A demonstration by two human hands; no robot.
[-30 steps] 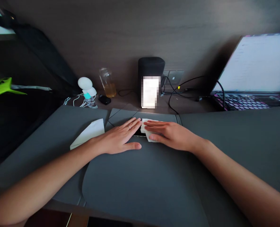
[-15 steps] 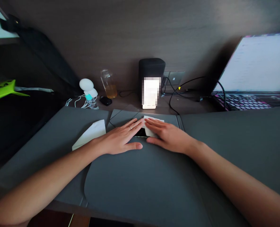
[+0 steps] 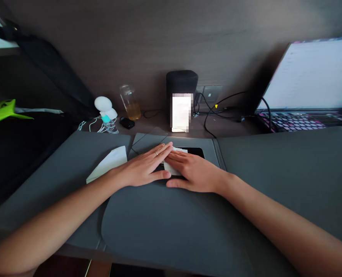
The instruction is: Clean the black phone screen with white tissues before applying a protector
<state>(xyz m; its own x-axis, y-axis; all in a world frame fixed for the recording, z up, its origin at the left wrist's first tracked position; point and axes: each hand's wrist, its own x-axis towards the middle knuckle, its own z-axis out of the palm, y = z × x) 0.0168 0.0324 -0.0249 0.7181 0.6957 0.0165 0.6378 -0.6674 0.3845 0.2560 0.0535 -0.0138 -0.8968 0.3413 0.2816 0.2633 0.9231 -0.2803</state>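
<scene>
Nearby, a glass bottle stands left of the speaker, a laptop well to its right. Before it lies a glossy, round-cornered black slab, mostly hidden. The right hand lies flat over a thin white tissue there; the left hand, outstretched, thumb apart, grasps nothing.

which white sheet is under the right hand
The middle sheet, on a black flat object beneath the right hand; the other white sheet lies farther left, beside the left forearm.
</scene>
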